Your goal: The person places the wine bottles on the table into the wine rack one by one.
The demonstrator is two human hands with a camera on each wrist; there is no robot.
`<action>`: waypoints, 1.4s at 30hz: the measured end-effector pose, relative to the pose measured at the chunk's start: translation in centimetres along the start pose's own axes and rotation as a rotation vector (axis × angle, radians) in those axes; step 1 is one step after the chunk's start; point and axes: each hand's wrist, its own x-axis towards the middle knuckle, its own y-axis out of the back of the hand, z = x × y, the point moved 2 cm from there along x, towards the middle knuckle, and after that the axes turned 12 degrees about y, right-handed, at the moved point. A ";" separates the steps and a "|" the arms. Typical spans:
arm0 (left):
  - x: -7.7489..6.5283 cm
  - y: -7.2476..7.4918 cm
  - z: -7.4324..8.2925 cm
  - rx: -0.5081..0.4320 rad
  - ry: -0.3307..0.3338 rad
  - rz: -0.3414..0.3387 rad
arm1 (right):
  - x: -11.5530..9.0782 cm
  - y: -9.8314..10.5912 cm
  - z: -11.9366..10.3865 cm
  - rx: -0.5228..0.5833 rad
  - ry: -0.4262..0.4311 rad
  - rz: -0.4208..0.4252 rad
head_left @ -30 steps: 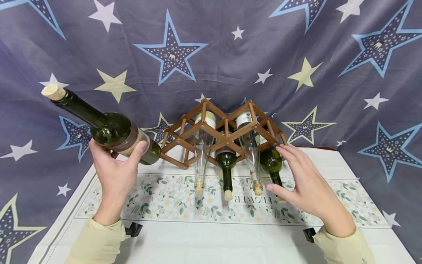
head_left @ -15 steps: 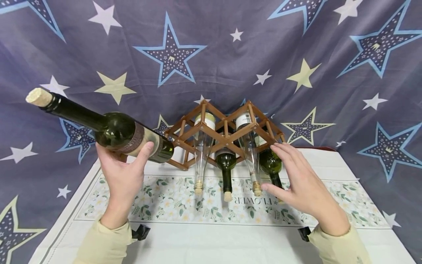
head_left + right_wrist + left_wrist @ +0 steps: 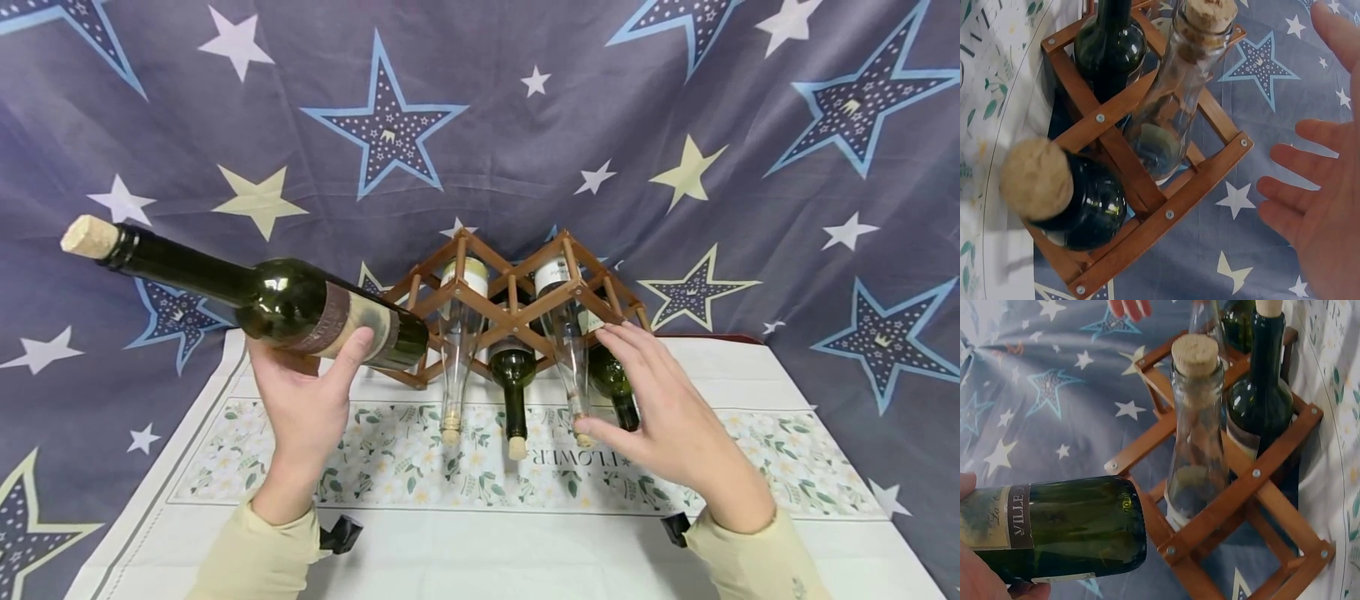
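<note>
My left hand (image 3: 300, 408) grips a dark green wine bottle (image 3: 281, 304) by its labelled body, thumb along the label. Its corked neck points left and slightly up in the head view, and its base overlaps the left end of the wooden wine rack (image 3: 519, 318). In the left wrist view the bottle's base (image 3: 1107, 525) hangs beside the rack's bars. At the rack's right side my right hand (image 3: 667, 408) has its fingers extended, holding nothing. Two clear corked bottles (image 3: 459, 350) and two green bottles (image 3: 513, 371) lie in the rack, necks toward me.
A white cloth (image 3: 487, 550) covers the table under a floral runner (image 3: 405, 467). Close behind the rack hangs a blue-grey curtain (image 3: 495, 158) with stars. The necks of the racked bottles stick out over the runner.
My left hand has carried the bottle right, bringing its base from beside the rack's left end to overlap it. The bottle lies flatter. My right hand has shifted slightly left.
</note>
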 end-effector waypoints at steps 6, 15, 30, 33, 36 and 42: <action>-0.5 -0.8 -0.4 -0.044 0.014 -0.023 | 0.5 -0.5 -0.5 0.001 0.013 -0.008; -1.2 -1.3 -2.2 -0.055 0.068 -0.056 | 1.4 -1.0 -1.4 0.026 0.014 -0.005; -3.2 -3.4 -1.9 -0.121 0.200 -0.144 | 2.9 -2.4 -3.1 0.023 0.042 0.008; -3.6 -3.8 -1.8 -0.120 0.219 -0.158 | 3.2 -2.6 -3.5 0.038 0.053 0.024; -3.9 -4.2 -1.9 -0.120 0.244 -0.164 | 3.6 -2.7 -3.8 0.057 0.071 0.056; -4.6 -4.8 -2.4 -0.128 0.292 -0.170 | 4.1 -3.2 -4.2 0.073 0.110 0.118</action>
